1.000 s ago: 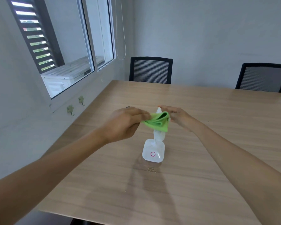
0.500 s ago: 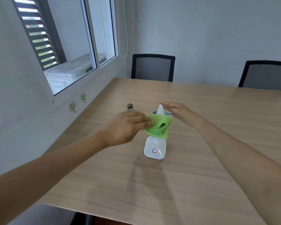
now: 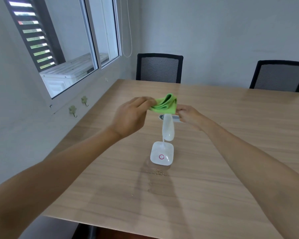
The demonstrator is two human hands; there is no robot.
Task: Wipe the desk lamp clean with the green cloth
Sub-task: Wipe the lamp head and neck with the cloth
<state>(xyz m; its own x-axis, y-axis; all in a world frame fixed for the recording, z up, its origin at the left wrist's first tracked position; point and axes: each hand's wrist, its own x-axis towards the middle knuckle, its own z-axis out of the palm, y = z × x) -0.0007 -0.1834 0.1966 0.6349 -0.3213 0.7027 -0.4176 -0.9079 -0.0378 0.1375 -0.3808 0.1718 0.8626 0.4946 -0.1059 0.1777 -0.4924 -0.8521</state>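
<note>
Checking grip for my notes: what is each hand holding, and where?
The left hand pinches the green cloth at its left edge. The right hand appears to steady the lamp at its top; exact contact is hidden.

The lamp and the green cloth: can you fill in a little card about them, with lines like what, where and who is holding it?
lamp: small white desk lamp, square base with a pink ring, standing on the wooden table
cloth: bunched green cloth, at the top of the lamp
left hand: pinching the cloth
right hand: at the cloth's other side, beside the lamp's top; grip unclear
behind: two black chairs at the table's far edge
</note>
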